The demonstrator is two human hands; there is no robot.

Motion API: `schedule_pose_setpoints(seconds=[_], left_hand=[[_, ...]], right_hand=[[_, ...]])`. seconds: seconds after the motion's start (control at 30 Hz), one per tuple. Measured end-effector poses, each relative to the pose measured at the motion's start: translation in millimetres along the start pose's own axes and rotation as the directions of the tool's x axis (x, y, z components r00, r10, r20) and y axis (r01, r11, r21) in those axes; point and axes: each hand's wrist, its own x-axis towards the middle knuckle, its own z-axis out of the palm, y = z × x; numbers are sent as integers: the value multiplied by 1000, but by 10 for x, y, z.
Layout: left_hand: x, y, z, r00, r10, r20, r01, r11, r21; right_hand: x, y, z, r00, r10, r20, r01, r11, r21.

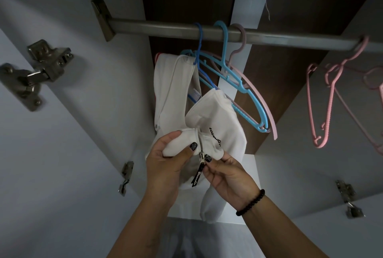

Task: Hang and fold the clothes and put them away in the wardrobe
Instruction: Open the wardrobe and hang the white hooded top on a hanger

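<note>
- The rail point(207, 32) is cut off by the right edge.
- The pink hangers point(329, 96) run out of frame at right.
- The dark blue hanger point(199, 50) is partly hidden inside the white jacket point(172, 92).
- The lettering on the zipper pull point(196, 177) is too small to be read.

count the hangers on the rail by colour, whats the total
Blue hangers: 2, one dark blue carrying the white jacket, one light blue
Pink hangers: at least 2, one beside the blue, one or more far right, partly cut off
Total: at least 4 on the rail
</note>
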Motion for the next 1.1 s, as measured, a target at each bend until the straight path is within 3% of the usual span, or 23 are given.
schedule_pose_setpoints(seconds=[0.2, 0.33, 0.93, 1.1], left_hand=[[-12, -18, -13, 1000, 25, -2, -25, 997, 72], [-9, -5, -14, 999, 29, -26, -28, 1000, 14], [-44, -72, -27, 996, 90, 17, -91, 982, 165], [-37, -61, -21, 997, 82, -16, -80, 991, 106]], right_hand=[[-26, -22, 33, 997, -9, -72, 9, 1000, 6], [-52, -24, 29, 998, 1, -69, -1, 1000, -14], [-112, -11, 28, 995, -1, -104, 0, 1000, -9], [-116, -14, 30, 995, -4, -104, 3, 1000, -11]])
